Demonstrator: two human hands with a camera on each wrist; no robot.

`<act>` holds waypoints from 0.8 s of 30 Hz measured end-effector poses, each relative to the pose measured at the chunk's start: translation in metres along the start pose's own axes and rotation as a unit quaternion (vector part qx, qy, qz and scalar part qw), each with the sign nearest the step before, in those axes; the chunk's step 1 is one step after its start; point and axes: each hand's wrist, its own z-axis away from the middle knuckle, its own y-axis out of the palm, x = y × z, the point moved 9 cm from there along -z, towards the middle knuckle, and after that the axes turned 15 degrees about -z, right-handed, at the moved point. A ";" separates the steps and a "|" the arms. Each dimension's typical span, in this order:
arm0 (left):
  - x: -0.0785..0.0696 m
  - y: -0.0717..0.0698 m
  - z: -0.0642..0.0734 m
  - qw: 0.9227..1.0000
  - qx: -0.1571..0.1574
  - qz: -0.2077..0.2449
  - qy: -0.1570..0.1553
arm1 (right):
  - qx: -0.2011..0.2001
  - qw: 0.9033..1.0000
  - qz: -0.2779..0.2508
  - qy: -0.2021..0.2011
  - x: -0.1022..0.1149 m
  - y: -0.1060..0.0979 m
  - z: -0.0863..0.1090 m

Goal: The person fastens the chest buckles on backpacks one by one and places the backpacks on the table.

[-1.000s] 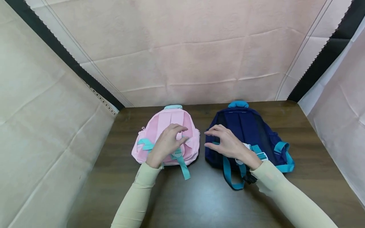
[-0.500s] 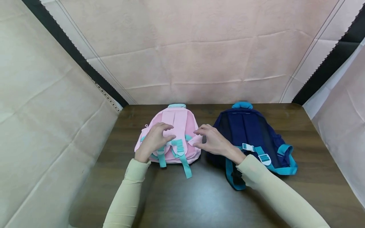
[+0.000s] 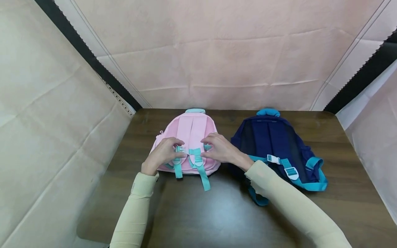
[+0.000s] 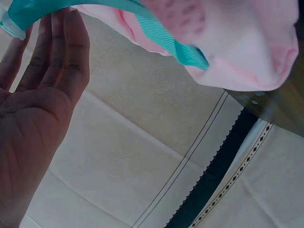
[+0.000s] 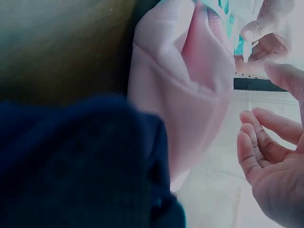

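Observation:
A pink backpack (image 3: 192, 134) lies on the table with its shoulder straps up and teal webbing across them. My left hand (image 3: 162, 153) pinches the teal strap's buckle (image 3: 179, 149) between thumb and fingers; the right wrist view also shows that buckle (image 5: 244, 49). In the left wrist view a teal strap (image 4: 80, 5) runs over the fingertips. My right hand (image 3: 221, 148) hovers over the pack's right side, thumb and fingers apart, near the other teal strap (image 3: 196, 155). In the right wrist view nothing shows between the fingers of the right hand (image 5: 280, 161).
A navy backpack (image 3: 270, 137) with blue straps lies to the right, partly under my right forearm. A white strap clip (image 3: 273, 159) is on its front. The brown wooden table (image 3: 186, 213) meets pale cloth walls (image 3: 217, 62) at the back and sides.
Both hands, earlier empty and apart, have come to the pink backpack. The right hand has moved left from the navy backpack, and the left hand has taken hold of the buckle.

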 end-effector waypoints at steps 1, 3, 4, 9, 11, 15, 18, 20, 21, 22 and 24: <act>0.001 0.000 0.001 1.000 0.001 0.001 0.000 | 0.003 1.000 0.005 -0.001 0.001 0.003 -0.002; 0.002 0.001 0.001 1.000 0.003 0.003 0.001 | 0.009 1.000 0.017 -0.009 0.002 0.008 -0.008; 0.003 0.001 0.002 1.000 0.004 0.005 0.001 | 0.012 1.000 0.024 -0.013 0.003 0.011 -0.010; 0.004 0.001 0.003 1.000 0.002 0.007 0.006 | 0.028 0.999 0.040 -0.020 0.007 0.023 -0.023; 0.003 -0.001 0.002 1.000 -0.001 0.005 0.008 | 0.032 0.998 0.045 -0.017 0.007 0.027 -0.028; 0.005 -0.002 0.002 1.000 -0.001 0.005 -0.004 | 0.038 0.998 0.048 -0.013 0.008 0.035 -0.034; 0.006 -0.003 0.002 1.000 -0.002 0.008 -0.011 | 0.040 0.998 0.046 -0.009 0.007 0.039 -0.038; 0.006 -0.003 0.002 1.000 -0.006 0.006 -0.011 | 0.042 0.998 0.045 -0.008 0.007 0.043 -0.041; 0.006 -0.004 0.002 1.000 -0.008 0.006 -0.009 | 0.044 0.998 0.046 -0.007 0.007 0.045 -0.042; 0.006 -0.004 0.002 1.000 -0.010 0.005 -0.007 | 0.046 0.998 0.045 -0.006 0.006 0.047 -0.044; 0.005 -0.003 0.002 1.000 -0.013 0.003 -0.002 | 0.052 0.998 0.043 0.000 0.004 0.050 -0.045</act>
